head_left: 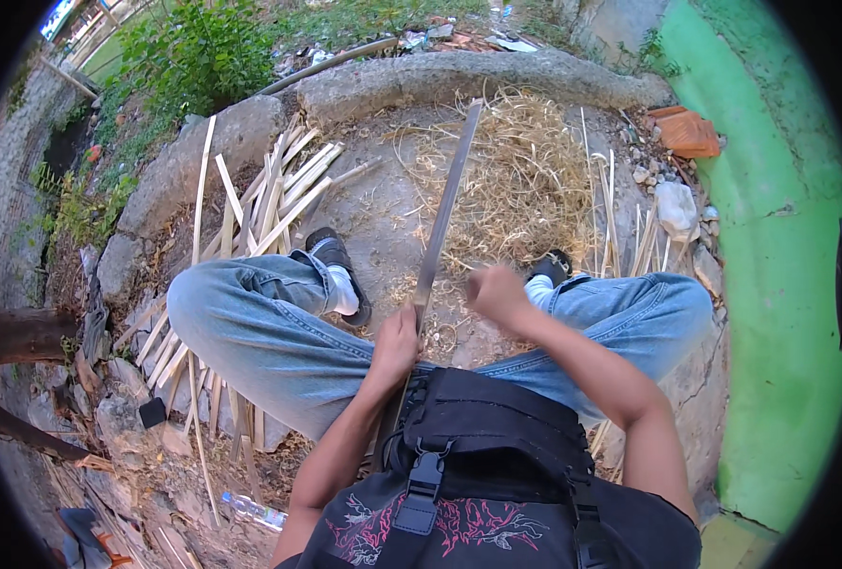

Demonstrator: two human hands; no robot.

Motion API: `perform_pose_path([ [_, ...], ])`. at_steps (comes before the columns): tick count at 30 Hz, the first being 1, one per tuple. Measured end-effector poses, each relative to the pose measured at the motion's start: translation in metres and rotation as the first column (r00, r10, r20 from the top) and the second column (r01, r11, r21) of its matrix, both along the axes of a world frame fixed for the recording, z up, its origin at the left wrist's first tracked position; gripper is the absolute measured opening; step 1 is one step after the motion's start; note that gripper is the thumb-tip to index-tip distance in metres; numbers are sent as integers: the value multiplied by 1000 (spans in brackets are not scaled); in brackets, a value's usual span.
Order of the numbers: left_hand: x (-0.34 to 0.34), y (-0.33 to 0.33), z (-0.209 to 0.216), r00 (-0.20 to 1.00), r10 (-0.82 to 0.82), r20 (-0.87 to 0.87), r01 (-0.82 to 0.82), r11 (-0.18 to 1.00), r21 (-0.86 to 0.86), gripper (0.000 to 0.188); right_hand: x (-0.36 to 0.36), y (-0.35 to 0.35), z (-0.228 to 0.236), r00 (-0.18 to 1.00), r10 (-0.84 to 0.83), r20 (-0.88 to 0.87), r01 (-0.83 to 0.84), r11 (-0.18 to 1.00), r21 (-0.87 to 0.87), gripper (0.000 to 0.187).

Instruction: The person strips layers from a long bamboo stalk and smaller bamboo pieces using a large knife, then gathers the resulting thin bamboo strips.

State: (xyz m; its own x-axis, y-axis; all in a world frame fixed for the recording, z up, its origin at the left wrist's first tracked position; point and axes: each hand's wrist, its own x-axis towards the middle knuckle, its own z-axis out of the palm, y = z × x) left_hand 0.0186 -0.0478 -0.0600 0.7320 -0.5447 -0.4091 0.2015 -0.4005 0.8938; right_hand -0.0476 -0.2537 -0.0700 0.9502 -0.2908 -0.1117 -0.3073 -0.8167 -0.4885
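I sit with my knees apart in blue jeans. My left hand (397, 343) grips a long thin bamboo strip (447, 204) near its lower end; the strip runs up and away from me toward the stone kerb. My right hand (499, 294) is closed just to the right of the strip, blurred; a knife or tool in it cannot be made out. Between my feet lies a heap of pale shavings (520, 185).
A pile of split bamboo slats (269, 199) lies left, by my left shoe (337, 270), with more slats under my left leg. A stone kerb (459, 76) curves behind. A green wall (772, 284) is to the right. A plastic bottle (255, 512) lies lower left.
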Motion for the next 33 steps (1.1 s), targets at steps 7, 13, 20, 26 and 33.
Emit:
perform_pose_path([
  [7,-7,-6,-7,993,-110,-32,109,994,-31,54,-7,-167,-34,672,-739,47,731,672,119,22],
  [13,-2,-3,-6,977,-35,-212,11,993,-114,41,-4,-52,42,904,-422,63,388,874,293,26],
  [20,0,-3,10,981,-187,49,184,981,62,30,-31,26,56,999,34,-33,-35,999,-20,20],
  [26,-14,4,2,971,-201,130,194,979,63,25,-10,-99,-2,848,-520,-101,516,854,-64,22],
  [33,-7,-2,-5,979,-200,47,201,979,-23,25,-12,-70,27,862,-500,85,475,854,214,25],
])
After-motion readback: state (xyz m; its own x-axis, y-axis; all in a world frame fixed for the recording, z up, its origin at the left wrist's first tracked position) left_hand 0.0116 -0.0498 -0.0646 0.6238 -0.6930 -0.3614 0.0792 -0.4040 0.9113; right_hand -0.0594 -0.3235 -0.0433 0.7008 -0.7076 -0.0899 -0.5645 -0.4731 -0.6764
